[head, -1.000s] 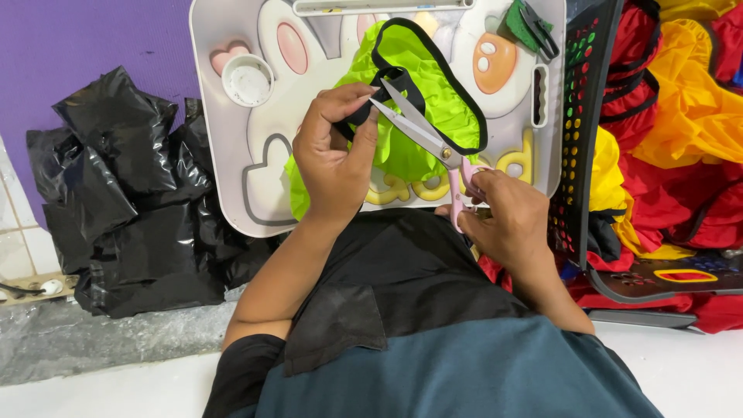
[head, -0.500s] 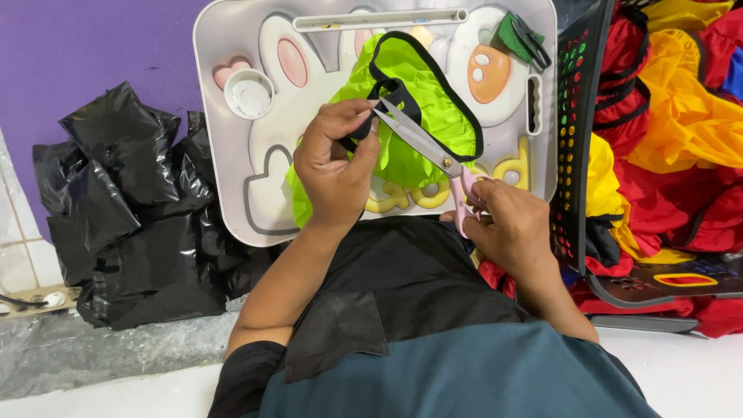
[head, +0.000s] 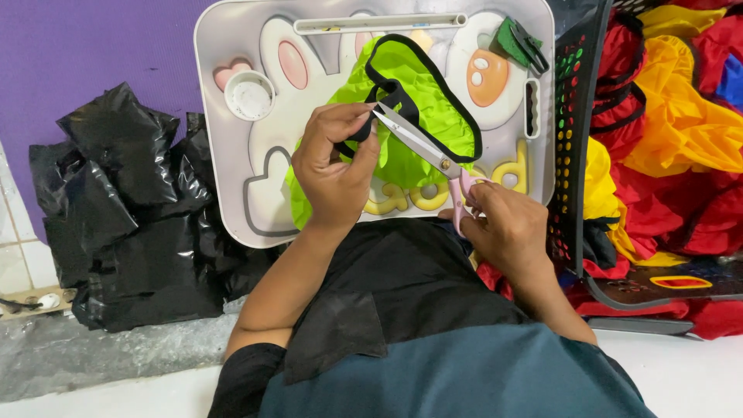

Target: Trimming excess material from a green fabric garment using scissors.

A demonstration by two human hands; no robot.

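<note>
Bare tray corner (head: pixel 232 209) leftward (black bags (head: pixel 131 209) beyond), basket wall (head: pixel 576 116) rightward.

Black plastic bags (head: pixel 131 209) — left, heaped

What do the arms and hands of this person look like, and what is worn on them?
Both hands, left hand and right hand, are bare: no gloves, rings or watch show. The forearms are bare too. A short black sleeve covers the left upper arm, joined to a teal and black shirt.

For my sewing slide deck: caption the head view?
Left hand pinches black trim on green fabric; right hand works pink-handled scissors.
</note>
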